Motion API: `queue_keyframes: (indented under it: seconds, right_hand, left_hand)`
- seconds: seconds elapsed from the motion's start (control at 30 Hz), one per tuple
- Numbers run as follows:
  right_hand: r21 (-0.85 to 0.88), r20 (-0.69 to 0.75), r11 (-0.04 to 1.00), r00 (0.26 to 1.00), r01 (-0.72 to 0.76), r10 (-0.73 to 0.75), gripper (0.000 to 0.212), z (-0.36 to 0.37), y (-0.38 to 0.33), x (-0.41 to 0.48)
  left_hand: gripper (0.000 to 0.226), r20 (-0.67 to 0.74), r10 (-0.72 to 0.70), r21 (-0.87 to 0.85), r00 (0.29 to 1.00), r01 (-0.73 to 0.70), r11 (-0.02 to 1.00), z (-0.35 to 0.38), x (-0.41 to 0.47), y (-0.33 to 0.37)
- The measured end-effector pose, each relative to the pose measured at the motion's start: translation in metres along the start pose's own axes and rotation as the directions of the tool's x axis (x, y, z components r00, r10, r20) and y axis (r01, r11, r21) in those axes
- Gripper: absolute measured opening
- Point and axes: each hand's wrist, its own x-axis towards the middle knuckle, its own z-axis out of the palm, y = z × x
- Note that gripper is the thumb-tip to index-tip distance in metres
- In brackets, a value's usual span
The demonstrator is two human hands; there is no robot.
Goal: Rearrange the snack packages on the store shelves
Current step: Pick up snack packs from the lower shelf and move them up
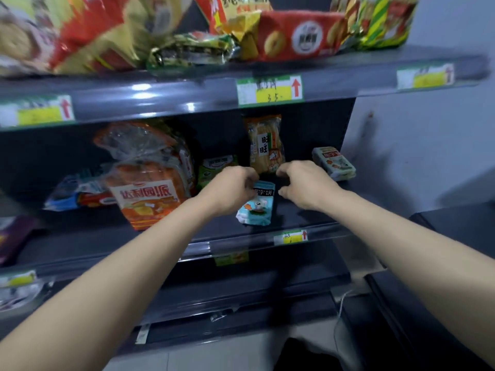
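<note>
A small blue snack packet (258,207) stands upright near the front of the middle shelf (241,238). My left hand (233,188) pinches its top left corner. My right hand (305,183) hovers just right of the packet's top, fingers curled and apart, holding nothing. Behind both hands a yellow rice cracker pack (265,141) stands against the back of the shelf. A green packet (214,167) is partly hidden behind my left hand. A pale green-white pack (333,163) lies at the shelf's right end.
An orange cake bag (147,194) and a clear bread bag (139,143) fill the middle shelf's left, with a blue-and-red pack (77,194) beside them. The upper shelf (187,95) carries several red and yellow bags. A grey wall (415,143) stands at the right.
</note>
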Motion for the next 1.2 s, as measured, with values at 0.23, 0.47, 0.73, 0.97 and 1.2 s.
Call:
queue_keyframes:
  seconds: [0.23, 0.47, 0.73, 0.97, 1.2]
  right_hand:
    - [-0.22, -0.089, 0.973, 0.991, 0.074, -0.095, 0.018, -0.066, -0.069, -0.051]
    - [-0.264, -0.203, 0.954, 0.959, 0.14, -0.197, 0.021, -0.137, -0.12, -0.06]
    - [-0.234, -0.318, 0.962, 0.924, 0.14, -0.212, 0.021, -0.192, -0.14, -0.031]
    - [-0.126, -0.339, 0.979, 0.92, 0.161, -0.195, 0.021, -0.215, -0.127, 0.001]
    - [-0.047, -0.217, 0.968, 0.943, 0.248, -0.253, 0.025, -0.213, -0.125, 0.043]
  left_hand:
    - [0.031, -0.032, 0.109, 0.101, 0.994, -0.105, 0.989, -0.078, -0.069, 0.031]
    - [0.036, -0.147, 0.111, 0.109, 0.983, -0.096, 0.989, -0.159, -0.104, 0.047]
    - [0.028, -0.295, 0.083, 0.134, 0.952, -0.045, 0.99, -0.215, -0.108, 0.047]
    - [0.039, -0.345, 0.042, 0.087, 0.938, -0.012, 0.996, -0.208, -0.074, 0.063]
    - [0.054, -0.354, -0.063, 0.149, 0.933, 0.123, 0.981, -0.201, -0.043, 0.069]
